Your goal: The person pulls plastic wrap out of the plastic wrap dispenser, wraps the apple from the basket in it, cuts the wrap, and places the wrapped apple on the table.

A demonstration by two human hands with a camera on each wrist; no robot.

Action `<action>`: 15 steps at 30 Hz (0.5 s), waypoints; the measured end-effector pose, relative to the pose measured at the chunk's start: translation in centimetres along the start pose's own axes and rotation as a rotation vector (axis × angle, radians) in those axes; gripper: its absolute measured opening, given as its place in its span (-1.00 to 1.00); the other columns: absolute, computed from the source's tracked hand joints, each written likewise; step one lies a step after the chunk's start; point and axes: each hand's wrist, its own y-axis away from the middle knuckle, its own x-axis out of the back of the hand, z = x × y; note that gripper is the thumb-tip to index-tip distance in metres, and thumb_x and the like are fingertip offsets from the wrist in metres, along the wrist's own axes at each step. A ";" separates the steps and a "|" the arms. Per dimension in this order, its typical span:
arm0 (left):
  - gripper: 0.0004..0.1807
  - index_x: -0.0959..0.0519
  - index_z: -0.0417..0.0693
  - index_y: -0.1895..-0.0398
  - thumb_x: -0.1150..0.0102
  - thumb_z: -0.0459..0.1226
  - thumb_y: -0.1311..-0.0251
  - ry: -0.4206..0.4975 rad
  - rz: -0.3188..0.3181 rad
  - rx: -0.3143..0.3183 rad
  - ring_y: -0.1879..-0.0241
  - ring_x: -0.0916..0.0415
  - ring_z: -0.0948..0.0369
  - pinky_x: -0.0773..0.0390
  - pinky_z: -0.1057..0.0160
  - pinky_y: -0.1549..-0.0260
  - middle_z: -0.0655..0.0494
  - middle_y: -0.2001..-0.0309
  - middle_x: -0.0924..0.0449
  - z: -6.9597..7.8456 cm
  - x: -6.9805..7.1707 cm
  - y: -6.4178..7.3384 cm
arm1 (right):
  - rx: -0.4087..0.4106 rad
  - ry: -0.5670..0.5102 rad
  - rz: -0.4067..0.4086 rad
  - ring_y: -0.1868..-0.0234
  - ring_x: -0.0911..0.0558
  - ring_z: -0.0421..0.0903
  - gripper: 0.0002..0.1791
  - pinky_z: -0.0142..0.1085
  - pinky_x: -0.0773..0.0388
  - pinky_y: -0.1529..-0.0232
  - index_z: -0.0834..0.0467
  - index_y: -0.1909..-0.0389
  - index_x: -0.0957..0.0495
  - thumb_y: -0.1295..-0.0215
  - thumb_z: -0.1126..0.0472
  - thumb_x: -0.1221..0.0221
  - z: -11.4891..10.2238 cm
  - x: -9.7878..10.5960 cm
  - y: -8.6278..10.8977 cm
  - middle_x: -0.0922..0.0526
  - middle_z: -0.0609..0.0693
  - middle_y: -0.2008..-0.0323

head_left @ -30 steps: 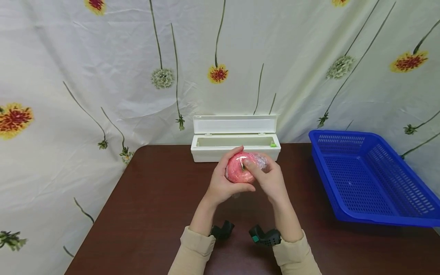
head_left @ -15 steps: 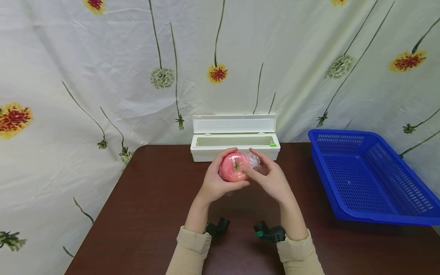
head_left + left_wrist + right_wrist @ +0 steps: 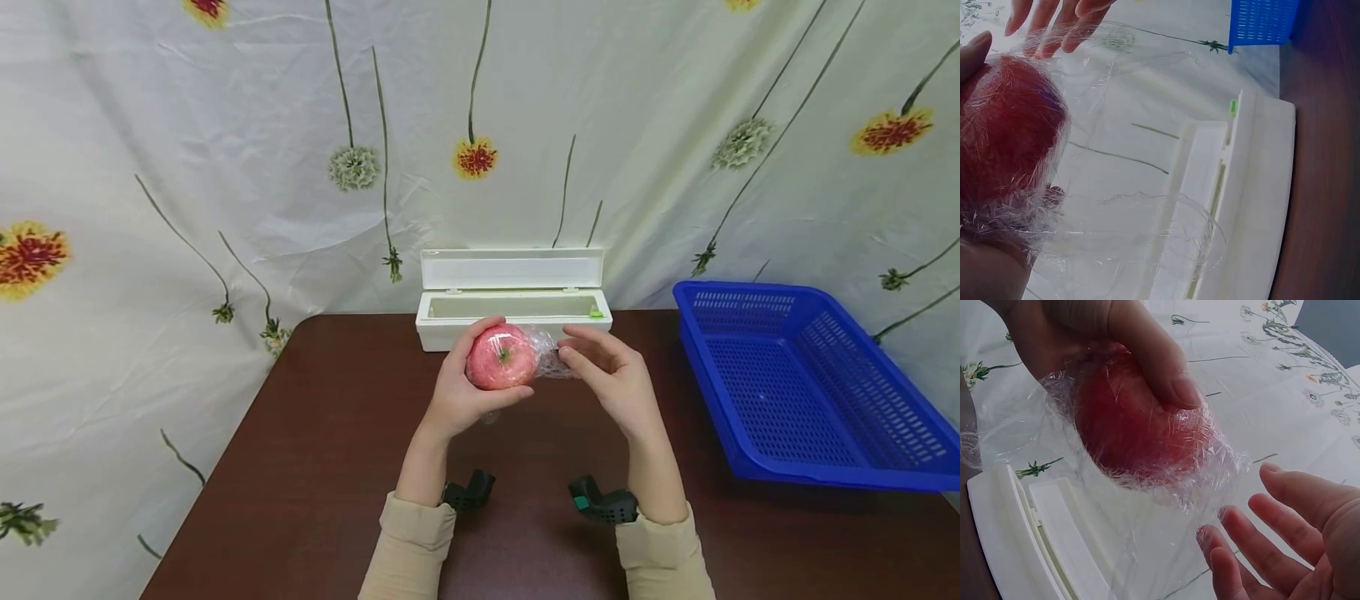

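Note:
A red apple (image 3: 501, 357) in clear cling film is held up over the table, stem facing the head camera. My left hand (image 3: 467, 383) grips it from the left, thumb along the near side and fingers around the far side. Loose, crumpled cling film (image 3: 548, 350) sticks out from the apple's right side, and more hangs from it in the left wrist view. My right hand (image 3: 611, 375) is at the end of this film. In the right wrist view its thumb (image 3: 1304, 494) stands apart from the fingers, whose tips overlap the film's edge.
A long white box (image 3: 442, 337) with its lid raised stands at the table's back edge, a green piece (image 3: 596, 315) on its right end. A blue perforated basket (image 3: 738, 450) stands at the right. Behind hangs a white flowered cloth (image 3: 285, 108).
The right hand has come off the apple and moved right, to the film's loose end. The left hand has carried the apple a little left, and the film now trails out on the right.

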 end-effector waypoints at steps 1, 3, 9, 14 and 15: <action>-0.10 -0.25 -0.30 -0.24 -0.45 -0.57 0.30 0.004 -0.003 -0.001 -0.06 -0.36 0.02 -0.52 0.14 0.04 -0.19 -0.13 -0.35 0.0 0.0 0.0 | 0.004 -0.002 -0.003 0.26 -0.64 -0.19 -0.66 -0.34 -0.59 0.29 0.27 -0.04 -0.55 -0.23 0.32 -0.22 0.0 0.0 0.0 -0.66 0.13 0.18; -0.10 -0.25 -0.31 -0.24 -0.45 -0.58 0.31 0.015 -0.013 -0.001 -0.05 -0.36 0.01 -0.52 0.14 0.04 -0.20 -0.12 -0.36 0.0 -0.2 0.0 | 0.013 -0.008 -0.010 0.28 -0.63 -0.18 -0.68 -0.34 -0.59 0.31 0.28 -0.02 -0.56 -0.23 0.32 -0.21 0.0 -0.1 0.0 -0.67 0.09 0.19; -0.11 -0.25 -0.34 -0.23 -0.44 -0.60 0.31 0.048 -0.046 -0.015 -0.06 -0.35 -0.02 -0.52 0.14 0.04 -0.23 -0.12 -0.35 -0.2 -0.7 -0.1 | 0.040 -0.036 -0.023 0.29 -0.62 -0.16 -0.73 -0.34 -0.60 0.30 0.31 0.05 -0.59 -0.21 0.37 -0.21 -0.1 -0.4 0.1 -0.67 0.13 0.20; -0.10 -0.25 -0.35 -0.22 -0.45 -0.60 0.32 0.060 -0.058 -0.022 -0.06 -0.36 -0.02 -0.51 0.13 0.03 -0.24 -0.11 -0.35 -0.3 -0.8 -0.1 | 0.057 -0.019 0.026 0.35 -0.61 -0.20 -0.78 -0.40 -0.57 0.36 0.33 0.15 -0.64 -0.18 0.37 -0.25 -0.1 -0.5 0.2 -0.68 0.15 0.27; -0.10 -0.25 -0.34 -0.22 -0.45 -0.60 0.32 0.062 -0.062 -0.021 -0.06 -0.36 -0.01 -0.51 0.14 0.03 -0.23 -0.11 -0.35 -0.4 -0.8 -0.1 | 0.058 -0.017 0.041 0.36 -0.60 -0.21 -0.79 -0.41 -0.56 0.37 0.34 0.17 -0.65 -0.17 0.37 -0.25 -0.1 -0.5 0.1 -0.69 0.11 0.30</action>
